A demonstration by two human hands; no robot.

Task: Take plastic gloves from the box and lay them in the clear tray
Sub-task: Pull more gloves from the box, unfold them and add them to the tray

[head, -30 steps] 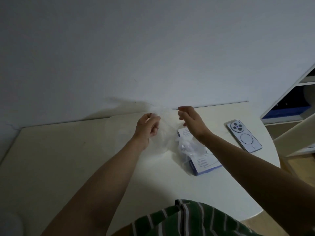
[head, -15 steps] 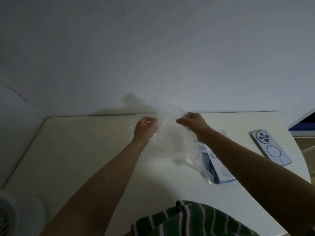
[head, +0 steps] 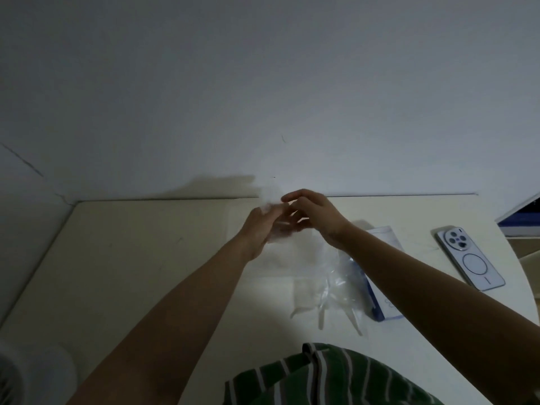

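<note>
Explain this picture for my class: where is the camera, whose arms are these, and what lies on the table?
No machine here: a person wears a camera on the head, so you look down along their own arms. The left hand and right hand meet above the table, both pinching a thin clear glove. Under the right forearm lies the box, more plastic spilling out. A phone lies face down farther right. I cannot make out a tray.
</note>
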